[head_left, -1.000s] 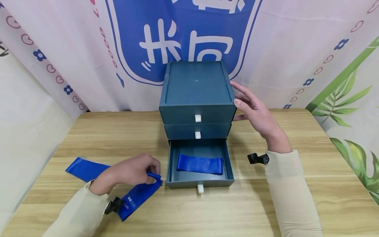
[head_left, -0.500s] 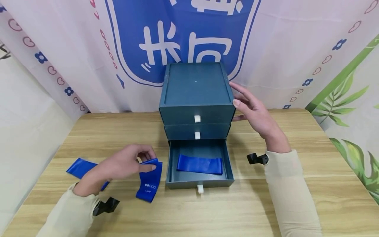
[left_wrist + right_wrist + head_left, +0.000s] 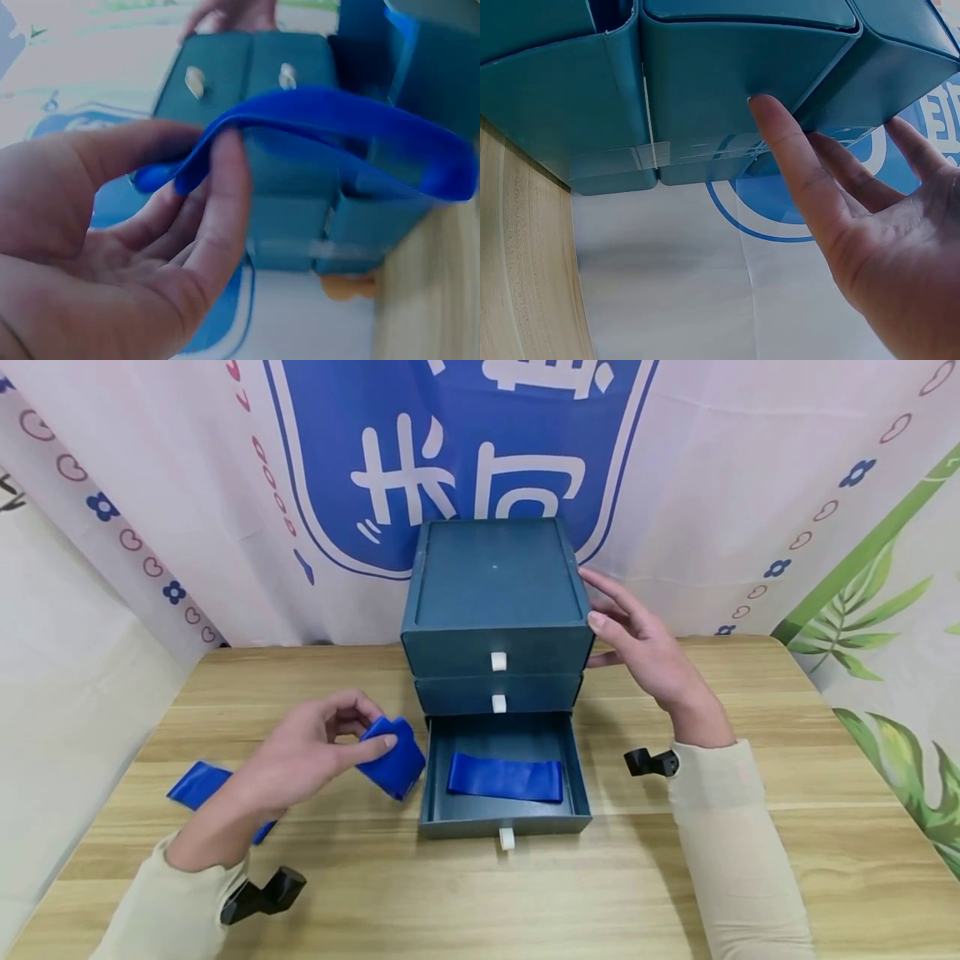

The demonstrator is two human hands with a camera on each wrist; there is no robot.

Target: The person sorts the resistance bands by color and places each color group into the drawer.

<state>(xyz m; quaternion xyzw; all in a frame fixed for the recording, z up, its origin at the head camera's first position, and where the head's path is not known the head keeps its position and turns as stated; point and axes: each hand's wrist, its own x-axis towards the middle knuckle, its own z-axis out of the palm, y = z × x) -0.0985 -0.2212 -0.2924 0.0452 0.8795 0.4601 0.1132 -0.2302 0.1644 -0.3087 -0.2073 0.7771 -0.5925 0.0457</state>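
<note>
My left hand [image 3: 300,756] pinches a blue resistance band [image 3: 397,768] between thumb and fingers, just left of the pulled-out bottom drawer [image 3: 540,827]. In the left wrist view this band [image 3: 360,112] stretches out as a flat loop from my fingertips. Another blue resistance band [image 3: 506,778] lies flat inside that drawer. A third blue band [image 3: 198,783] lies on the table, partly hidden behind my left forearm. With fingers extended, my right hand [image 3: 648,647] touches the right side of the dark teal drawer unit [image 3: 495,577]; its fingers show against the side in the right wrist view.
Above the open drawer, the two upper drawers are closed, each with a white pull tab [image 3: 498,662]. The unit stands at the back of the wooden table [image 3: 495,902], before a printed curtain [image 3: 697,485]. Black wrist mounts [image 3: 262,897] stick out from both sleeves.
My left hand has lifted the band from the table and moved it up beside the drawer, where it now looks folded. The right hand stays at the unit's side.
</note>
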